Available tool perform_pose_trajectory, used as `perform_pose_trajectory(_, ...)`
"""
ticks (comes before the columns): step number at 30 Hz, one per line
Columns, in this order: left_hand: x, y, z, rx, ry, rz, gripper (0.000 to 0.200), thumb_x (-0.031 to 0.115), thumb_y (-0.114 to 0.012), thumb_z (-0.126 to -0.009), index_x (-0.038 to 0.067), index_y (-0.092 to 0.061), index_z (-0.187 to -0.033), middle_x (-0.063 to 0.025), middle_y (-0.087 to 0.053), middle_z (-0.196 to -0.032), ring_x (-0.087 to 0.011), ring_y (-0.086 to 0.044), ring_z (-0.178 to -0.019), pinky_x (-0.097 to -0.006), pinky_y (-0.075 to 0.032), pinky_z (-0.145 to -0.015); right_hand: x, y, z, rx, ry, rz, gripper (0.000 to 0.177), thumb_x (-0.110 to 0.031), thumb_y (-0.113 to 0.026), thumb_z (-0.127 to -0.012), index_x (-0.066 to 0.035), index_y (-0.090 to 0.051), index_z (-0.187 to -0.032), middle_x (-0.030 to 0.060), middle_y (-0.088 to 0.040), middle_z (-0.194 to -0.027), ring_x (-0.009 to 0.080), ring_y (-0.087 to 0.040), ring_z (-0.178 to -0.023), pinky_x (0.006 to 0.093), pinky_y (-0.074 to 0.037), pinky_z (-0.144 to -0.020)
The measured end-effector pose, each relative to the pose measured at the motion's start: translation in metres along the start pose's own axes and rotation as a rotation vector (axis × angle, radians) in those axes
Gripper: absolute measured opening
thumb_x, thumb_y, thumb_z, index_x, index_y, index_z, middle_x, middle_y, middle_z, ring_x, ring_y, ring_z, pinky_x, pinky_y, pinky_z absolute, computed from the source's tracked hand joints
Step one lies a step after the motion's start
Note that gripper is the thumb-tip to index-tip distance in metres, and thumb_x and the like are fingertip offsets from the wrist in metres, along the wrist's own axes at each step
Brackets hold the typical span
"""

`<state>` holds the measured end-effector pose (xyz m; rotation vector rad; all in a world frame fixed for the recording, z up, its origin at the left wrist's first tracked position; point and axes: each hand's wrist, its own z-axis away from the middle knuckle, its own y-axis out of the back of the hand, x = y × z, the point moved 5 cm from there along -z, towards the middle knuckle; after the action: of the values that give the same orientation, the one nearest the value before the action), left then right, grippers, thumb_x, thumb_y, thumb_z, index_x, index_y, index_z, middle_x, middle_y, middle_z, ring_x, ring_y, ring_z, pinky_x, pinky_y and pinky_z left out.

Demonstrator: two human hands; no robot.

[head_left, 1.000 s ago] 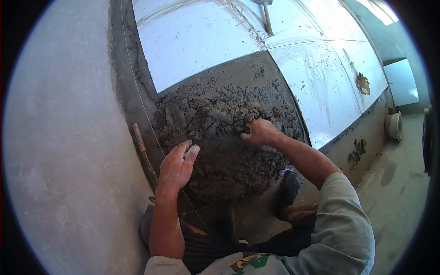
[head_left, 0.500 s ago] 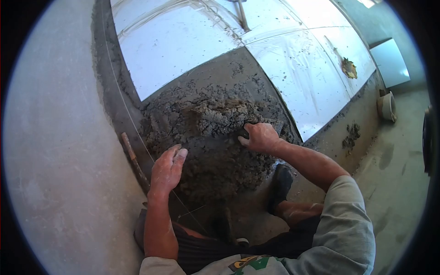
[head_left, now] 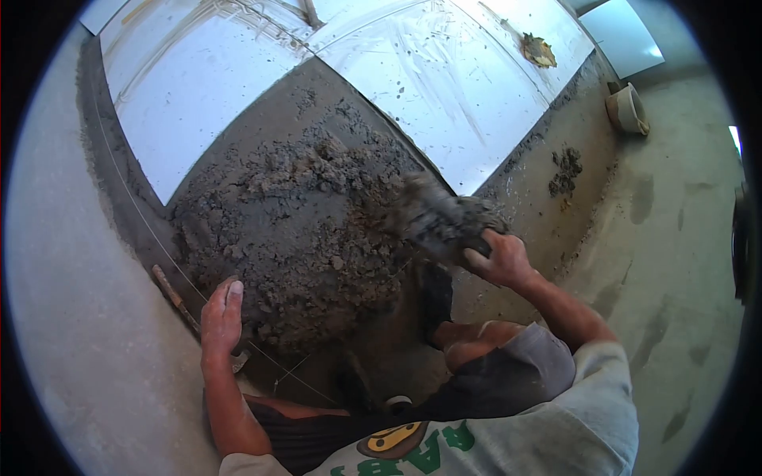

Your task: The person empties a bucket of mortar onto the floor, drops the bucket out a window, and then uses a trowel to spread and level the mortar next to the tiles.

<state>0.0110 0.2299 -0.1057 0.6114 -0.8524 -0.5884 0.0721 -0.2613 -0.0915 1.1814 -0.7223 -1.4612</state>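
Mortar [head_left: 294, 230], grey, wet and crumbly, heaped between both hands, below glossy white tiles [head_left: 444, 87].
Left hand [head_left: 222, 317] lies open, fingers together, flat on the heap's near edge, beside a taut string [head_left: 178, 270] and a rusty rod [head_left: 171, 292]. Right hand [head_left: 500, 258] is curled tight round a blurred lump [head_left: 436, 216] held above the heap's right side. A bucket [head_left: 627, 109] stands well beyond it.

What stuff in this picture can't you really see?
Head view:
Tool in the right hand: mortar covers it, and it is blurred.
Palm of the left hand: turned away, against the mortar pile.
Handle on the tiles: cut off by the top edge.
Bucket contents: too small.
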Motion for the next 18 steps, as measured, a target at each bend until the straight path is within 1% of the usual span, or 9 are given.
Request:
perform_pose_trajectory(3,-0.017,-0.002,-0.004,0.002,0.050,-0.004,0.055,0.046,-0.044,-0.096,-0.001,-0.058,-0.120,-0.0214,-0.059,-0.121,-0.0361,-0.054,-0.115,-0.0390,-0.040,-0.099,0.063,-0.004,0.025,0.177,-0.208,-0.241,0.042,-0.038,-0.068,-0.079,0.002,-0.062,-0.094,0.0219,-0.062,-0.071,0.0366,-0.064,-0.068,0.0441,-0.051,-0.068)
perform_pose_trajectory(7,-0.019,-0.004,-0.006,-0.003,0.080,-0.033,0.054,0.046,-0.044,-0.097,-0.001,-0.058,-0.120,-0.0213,-0.059,-0.121,-0.0364,-0.054,-0.115,-0.0389,-0.040,-0.099,0.162,0.002,0.034,0.270,-0.708,-0.636,0.037,-0.038,-0.067,-0.081,-0.001,-0.062,-0.088,0.0047,-0.056,-0.061,0.0147,-0.052,-0.049,0.0379,-0.048,-0.049)
perform_pose_trajectory(9,-0.018,-0.008,-0.006,-0.010,0.085,-0.028,0.054,0.046,-0.044,-0.097,-0.001,-0.058,-0.120,-0.0213,-0.059,-0.121,-0.0364,-0.054,-0.115,-0.0388,-0.040,-0.099,0.209,0.010,0.025,0.345,-0.834,-0.894,0.028,-0.036,-0.063,-0.085,-0.009,-0.060,-0.082,-0.0034,-0.048,-0.057,0.0105,-0.045,-0.043,0.0263,-0.039,-0.039)
perform_pose_trajectory(10,-0.017,-0.010,-0.006,-0.018,0.072,-0.025,0.053,0.046,-0.044,-0.096,0.000,-0.058,-0.120,-0.0212,-0.060,-0.120,-0.0362,-0.054,-0.115,-0.0388,-0.040,-0.099,0.229,0.019,0.017,0.338,-0.832,-0.894,0.028,-0.036,-0.063,-0.085,-0.009,-0.060,-0.082,-0.0034,-0.048,-0.057,0.0105,-0.045,-0.043,0.0263,-0.039,-0.039)
perform_pose_trajectory(12,-0.015,-0.009,-0.005,-0.013,0.078,-0.031,0.053,0.045,-0.044,-0.096,0.000,-0.058,-0.120,-0.0212,-0.060,-0.120,-0.0360,-0.054,-0.115,-0.0389,-0.040,-0.099,0.247,0.018,0.005,0.370,-1.068,-1.266,0.029,-0.037,-0.061,-0.085,-0.009,-0.059,-0.079,-0.0025,-0.049,-0.059,0.0109,-0.043,-0.042,0.0247,-0.036,-0.036)
perform_pose_trajectory(13,-0.010,-0.010,-0.005,-0.023,0.085,-0.053,0.053,0.045,-0.044,-0.096,0.000,-0.058,-0.120,-0.0213,-0.060,-0.119,-0.0362,-0.055,-0.115,-0.0393,-0.040,-0.099,0.241,0.017,0.000,0.346,-1.063,-1.280,0.029,-0.037,-0.061,-0.085,-0.009,-0.059,-0.079,-0.0025,-0.049,-0.059,0.0109,-0.043,-0.042,0.0247,-0.036,-0.036)
perform_pose_trajectory(15,-0.011,-0.009,-0.005,-0.020,0.088,-0.051,0.054,0.047,-0.045,-0.095,0.001,-0.059,-0.119,-0.0216,-0.060,-0.119,-0.0372,-0.054,-0.114,-0.0403,-0.040,-0.098,0.188,0.031,-0.021,-0.037,-0.902,-1.251,0.029,-0.035,-0.059,-0.086,-0.007,-0.063,-0.082,-0.0018,-0.048,-0.058,0.0103,-0.045,-0.043,0.0264,-0.038,-0.038)
perform_pose_trajectory(16,-0.010,-0.005,-0.004,-0.004,0.101,-0.053,0.054,0.047,-0.045,-0.095,0.001,-0.059,-0.119,-0.0216,-0.060,-0.119,-0.0372,-0.054,-0.114,-0.0403,-0.040,-0.098,0.153,0.036,-0.030,-0.054,-0.887,-1.255,0.029,-0.035,-0.059,-0.086,-0.007,-0.063,-0.082,-0.0018,-0.048,-0.058,0.0103,-0.045,-0.043,0.0264,-0.038,-0.038)
perform_pose_trajectory(18,-0.004,-0.003,-0.003,-0.004,0.075,-0.097,0.056,0.049,-0.045,-0.094,0.000,-0.059,-0.119,-0.0218,-0.060,-0.119,-0.0377,-0.054,-0.114,-0.0405,-0.040,-0.099,0.059,0.043,-0.053,-0.160,-0.549,-0.707,0.032,-0.034,-0.057,-0.087,-0.003,-0.067,-0.088,-0.0002,-0.051,-0.059,0.0104,-0.049,-0.047,0.0285,-0.042,-0.044)
